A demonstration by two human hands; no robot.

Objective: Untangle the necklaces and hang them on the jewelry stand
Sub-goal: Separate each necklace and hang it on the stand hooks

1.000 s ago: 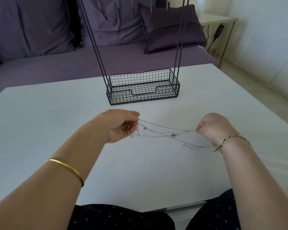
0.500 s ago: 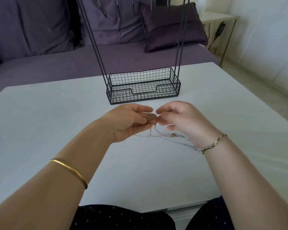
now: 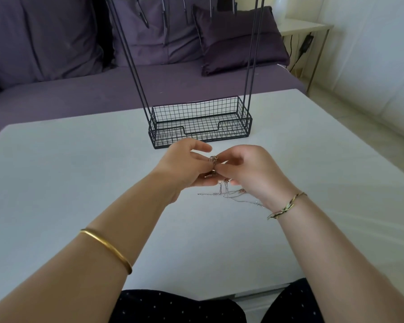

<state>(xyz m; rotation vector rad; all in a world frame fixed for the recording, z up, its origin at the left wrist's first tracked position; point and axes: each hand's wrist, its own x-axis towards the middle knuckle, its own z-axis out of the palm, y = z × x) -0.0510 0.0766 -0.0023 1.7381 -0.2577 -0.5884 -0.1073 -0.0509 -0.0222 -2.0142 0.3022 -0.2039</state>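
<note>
Left hand: the left hand [image 3: 187, 166] is held above the table [image 3: 79, 171], with the fingers curled toward the right hand. The thumb and fingertips pinch the knot of the necklaces [image 3: 226, 194], and the index finger [image 3: 203, 148] lies above the knot.
Right hand: the right hand [image 3: 247, 173] meets the left one fingertip to fingertip. Its fingers [image 3: 222, 170] are bent and pinch the same knot from the other side.
Necklaces: the tangled part is between the two sets of fingertips. A small ring pendant [image 3: 213, 159] shows just above the pinch. Thin chains hang down from the fingers and spread on the table under the right palm, toward the right wrist. It is not possible to tell how many chains there are.
Stand: the stand [image 3: 200, 122] is on the table just behind the hands. It has a black wire basket as its base and thin rods going up.
Wrists: there is a gold bangle [image 3: 107, 249] on the left forearm and a cord bracelet [image 3: 286, 206] on the right wrist.
Behind: a purple sofa [image 3: 56, 94] with a cushion [image 3: 238, 40].
</note>
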